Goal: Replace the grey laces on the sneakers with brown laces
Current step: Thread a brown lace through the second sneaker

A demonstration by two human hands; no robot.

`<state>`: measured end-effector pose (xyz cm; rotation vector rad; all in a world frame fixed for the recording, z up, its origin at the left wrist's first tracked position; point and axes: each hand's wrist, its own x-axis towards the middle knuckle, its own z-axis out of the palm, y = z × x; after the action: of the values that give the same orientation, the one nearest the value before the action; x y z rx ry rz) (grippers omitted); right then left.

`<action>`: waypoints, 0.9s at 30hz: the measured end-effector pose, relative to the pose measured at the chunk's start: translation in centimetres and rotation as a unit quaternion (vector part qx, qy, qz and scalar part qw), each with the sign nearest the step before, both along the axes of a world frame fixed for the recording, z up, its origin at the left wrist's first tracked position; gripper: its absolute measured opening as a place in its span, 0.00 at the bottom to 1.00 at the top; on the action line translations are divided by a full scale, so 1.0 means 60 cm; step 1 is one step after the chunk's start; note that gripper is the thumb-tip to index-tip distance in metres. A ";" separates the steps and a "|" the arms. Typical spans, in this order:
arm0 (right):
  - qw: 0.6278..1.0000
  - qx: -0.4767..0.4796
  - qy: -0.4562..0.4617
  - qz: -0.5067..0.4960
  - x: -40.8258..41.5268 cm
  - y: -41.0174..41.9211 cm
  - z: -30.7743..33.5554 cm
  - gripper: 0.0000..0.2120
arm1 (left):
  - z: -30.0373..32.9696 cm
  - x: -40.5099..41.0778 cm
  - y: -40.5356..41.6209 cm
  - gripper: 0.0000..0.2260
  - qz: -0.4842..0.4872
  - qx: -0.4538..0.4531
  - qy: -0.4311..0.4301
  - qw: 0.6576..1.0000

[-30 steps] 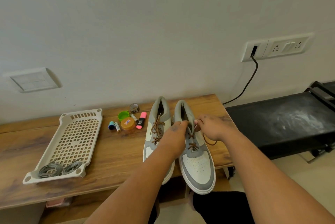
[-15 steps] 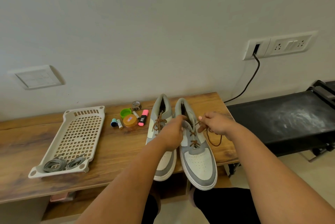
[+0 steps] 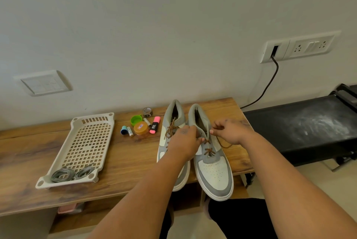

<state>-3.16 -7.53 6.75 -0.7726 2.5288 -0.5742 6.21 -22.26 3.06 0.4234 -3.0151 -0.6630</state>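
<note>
Two low sneakers, smooth off-white panels with grey suede-like trim and thick white soles, stand side by side on the wooden table (image 3: 116,153), heels toward the wall and toes overhanging the near edge; the left sneaker (image 3: 170,122) carries a thin, round brown lace (image 3: 171,128) tied across its tongue; the right sneaker (image 3: 214,169), its toe cap dotted with small perforations, has a brown lace (image 3: 209,150) crossed through the lower eyelets only. The left hand (image 3: 185,142) lies over the gap between the shoes, fingers curled at the upper eyelets of the right sneaker, though whether they pinch the lace there cannot be told; the right hand (image 3: 229,130) hovers just beside that shoe's collar, thumb and fingers pinched together on the lace's free end, which droops in a loose loop (image 3: 224,143) onto the wood. Well to the left sits a cream plastic tray (image 3: 87,140), rectangular with rounded corners and a square-holed grid floor; two coils of flat grey laces (image 3: 71,174) rest at its near end. Between tray and shoes lie a green cap (image 3: 136,119), an amber round jar (image 3: 141,129), a pink highlighter (image 3: 155,127), small batteries (image 3: 130,131) and a tape roll (image 3: 147,112); a black cable (image 3: 266,86) hangs from the wall socket.
</note>
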 end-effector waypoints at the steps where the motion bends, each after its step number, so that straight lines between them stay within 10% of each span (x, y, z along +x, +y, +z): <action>1: 1.000 0.006 -0.001 0.000 0.000 0.000 0.001 0.12 | -0.004 -0.001 0.000 0.11 -0.007 -0.013 0.003 1.000; 21: 0.998 -0.029 -0.039 -0.027 -0.007 0.003 -0.011 0.11 | 0.020 0.005 -0.027 0.03 0.041 0.079 0.043 0.995; 27: 0.998 -0.053 -0.026 -0.022 -0.005 -0.001 -0.010 0.07 | 0.006 -0.003 0.012 0.12 0.158 0.315 -0.021 0.935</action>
<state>-3.49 -7.62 6.13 -0.7293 2.4890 -0.7386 6.02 -21.52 3.45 0.9182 -2.5954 -1.5855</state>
